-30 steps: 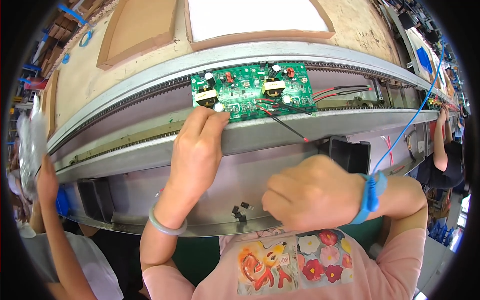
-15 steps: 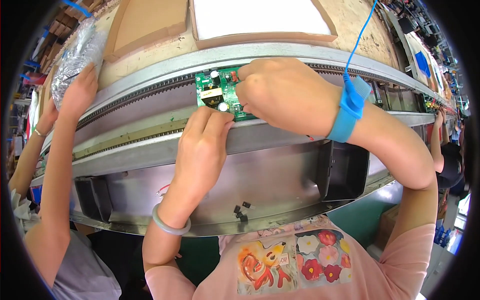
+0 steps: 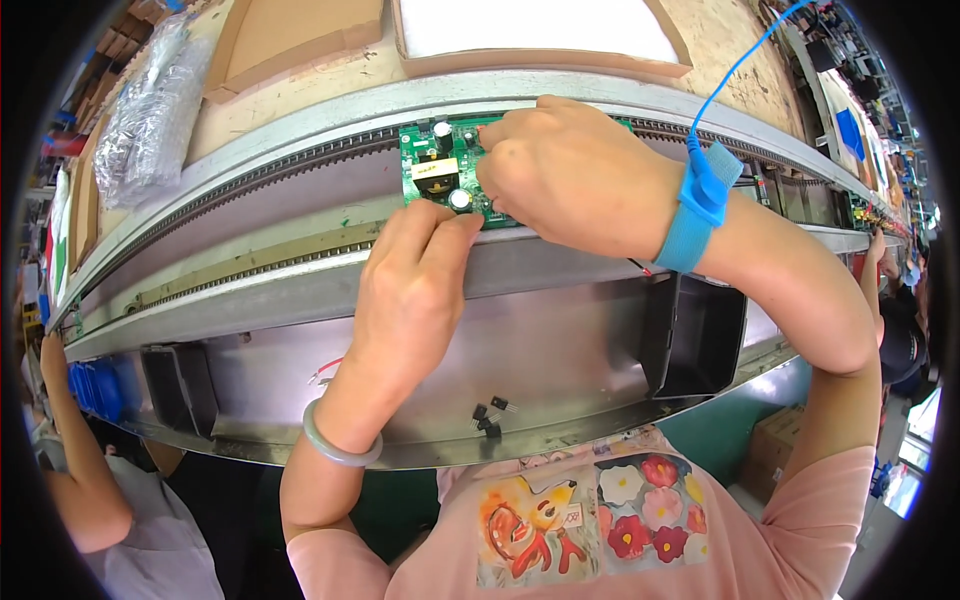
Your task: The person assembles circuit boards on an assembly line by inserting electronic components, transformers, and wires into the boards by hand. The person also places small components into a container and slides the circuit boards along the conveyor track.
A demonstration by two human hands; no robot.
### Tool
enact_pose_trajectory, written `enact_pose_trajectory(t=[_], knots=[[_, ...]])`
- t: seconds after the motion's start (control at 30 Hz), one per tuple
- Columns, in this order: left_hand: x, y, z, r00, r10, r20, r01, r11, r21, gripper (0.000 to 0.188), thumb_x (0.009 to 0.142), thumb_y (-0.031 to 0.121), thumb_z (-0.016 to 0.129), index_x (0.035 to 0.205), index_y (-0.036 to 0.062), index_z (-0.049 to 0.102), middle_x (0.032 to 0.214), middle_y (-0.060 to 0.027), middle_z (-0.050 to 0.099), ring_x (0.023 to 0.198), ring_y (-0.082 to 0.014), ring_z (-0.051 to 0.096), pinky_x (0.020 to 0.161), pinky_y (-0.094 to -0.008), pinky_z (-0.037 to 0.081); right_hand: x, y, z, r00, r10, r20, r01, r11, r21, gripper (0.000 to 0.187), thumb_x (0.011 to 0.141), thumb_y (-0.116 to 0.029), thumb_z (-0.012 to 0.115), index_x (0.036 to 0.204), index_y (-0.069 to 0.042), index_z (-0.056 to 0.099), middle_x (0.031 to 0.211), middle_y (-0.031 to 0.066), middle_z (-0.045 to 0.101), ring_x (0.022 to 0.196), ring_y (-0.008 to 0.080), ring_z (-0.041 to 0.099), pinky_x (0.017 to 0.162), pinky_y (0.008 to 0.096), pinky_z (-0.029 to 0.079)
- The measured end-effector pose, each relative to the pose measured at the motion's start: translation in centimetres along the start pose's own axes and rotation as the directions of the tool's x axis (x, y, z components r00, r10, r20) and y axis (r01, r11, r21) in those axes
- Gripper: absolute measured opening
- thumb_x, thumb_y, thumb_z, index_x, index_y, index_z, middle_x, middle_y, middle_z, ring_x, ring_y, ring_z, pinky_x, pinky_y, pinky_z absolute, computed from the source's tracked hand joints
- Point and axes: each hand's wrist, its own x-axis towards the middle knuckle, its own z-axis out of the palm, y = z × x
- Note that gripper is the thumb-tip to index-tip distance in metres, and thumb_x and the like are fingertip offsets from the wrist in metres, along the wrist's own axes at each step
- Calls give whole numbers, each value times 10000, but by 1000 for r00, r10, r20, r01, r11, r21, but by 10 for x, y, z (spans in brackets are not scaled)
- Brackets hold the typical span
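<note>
A green circuit board (image 3: 410,146) lies across the conveyor rails, carrying round capacitors and a transformer (image 3: 436,177) with a yellow top. My left hand (image 3: 415,280) pinches the board's near edge between thumb and fingers. Over the board's right part, my right hand (image 3: 570,175) is closed with its fingers curled down. Whatever those fingertips hold is hidden behind the hand. A blue wrist strap (image 3: 690,225) with a cord circles my right wrist, and a pale bangle (image 3: 340,440) my left.
Several black transistors (image 3: 495,408) lie in the metal tray (image 3: 560,345), between black bins (image 3: 705,335) (image 3: 180,388). Red and white wires (image 3: 325,370) lie by my left wrist. Beyond the rails are cardboard trays (image 3: 300,45) and a clear plastic bag (image 3: 150,130). Co-workers' arms (image 3: 85,480) show at both sides.
The co-worker's hands at the left have left the plastic bag and dropped toward the near rail. My hands keep nearly the same grip at the board, while the whole view has shifted slightly.
</note>
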Motion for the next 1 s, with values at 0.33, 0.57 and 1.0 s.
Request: enact_pose_trajectory(t=[0.33, 0.57, 1.0], knots=[[-1, 0, -1, 1000, 6, -5, -6, 1000, 5, 188, 785, -63, 707, 966, -16, 689, 883, -116, 595, 782, -297, 606, 687, -402, 517, -1, -7, -2, 998, 33, 50, -33, 999, -2, 95, 730, -53, 661, 662, 5, 629, 743, 151, 636, 748, 336, 667, 678, 451, 514], [0, 2, -1, 1000, -13, 2, 13, 1000, -3, 191, 794, -62, 705, 977, -11, 692, 888, -115, 592, 774, -289, 602, 681, -403, 514, -4, -7, -17, 980, -7, 200, 8, 1000, -3, 29, 750, -29, 649, 772, -32, 668, 758, 120, 654, 788, 292, 659, 782, 383, 437], [3, 10, -3, 999, 10, 45, -12, 999, 31, 225, 803, -50, 688, 1014, 27, 708, 920, -93, 565, 793, -270, 591, 686, -386, 496, -18, -13, -29, 968, 52, 245, -51, 999, -12, 205, 797, 5, 622, 987, -39, 687, 769, 126, 672, 823, 288, 657, 917, 398, 398]])
